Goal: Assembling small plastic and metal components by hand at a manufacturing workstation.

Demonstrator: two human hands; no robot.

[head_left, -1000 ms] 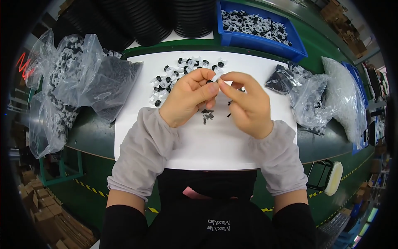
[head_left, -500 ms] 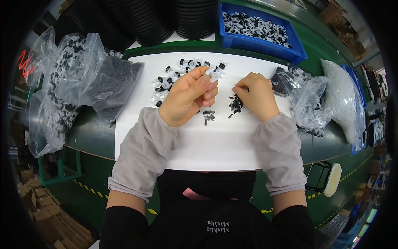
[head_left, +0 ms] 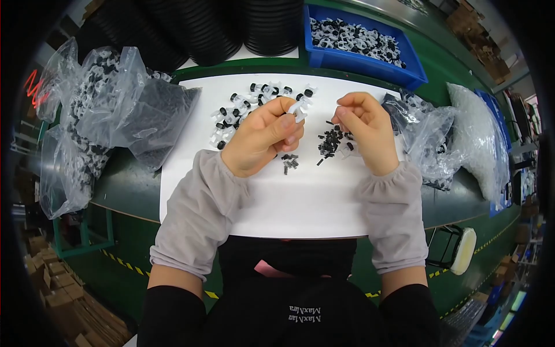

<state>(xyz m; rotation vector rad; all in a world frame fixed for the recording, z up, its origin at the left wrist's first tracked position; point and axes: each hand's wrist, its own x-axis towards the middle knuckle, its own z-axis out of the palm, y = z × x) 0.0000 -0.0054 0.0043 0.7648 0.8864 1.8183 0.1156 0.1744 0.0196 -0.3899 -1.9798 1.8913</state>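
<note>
Between thumb and fingers, my left hand (head_left: 261,140) grips a small white plastic part (head_left: 298,108) over the middle of the white sheet (head_left: 295,202). My right hand (head_left: 370,130) is raised just right of it, thumb and fingertips pinched on what looks like a tiny black strip (head_left: 330,122). Below those fingertips lies a pile of small black pieces (head_left: 329,142). A smaller cluster of grey pieces (head_left: 289,162) rests to its left. Several white parts with black caps (head_left: 229,120) are spread beyond and left of my left hand, which partly hides them.
A blue bin (head_left: 358,69) of white-and-black parts stands at the back right. Clear bags of parts (head_left: 110,92) crowd the left side; other bags (head_left: 425,124) and a white-filled bag (head_left: 477,139) lie right. Black ribbed stacks (head_left: 272,29) stand behind. A stool (head_left: 463,250) is at lower right.
My right hand has lifted from the black pile and moved slightly right, uncovering more of it. My left hand stays in place with the white part, which looks slightly turned.
</note>
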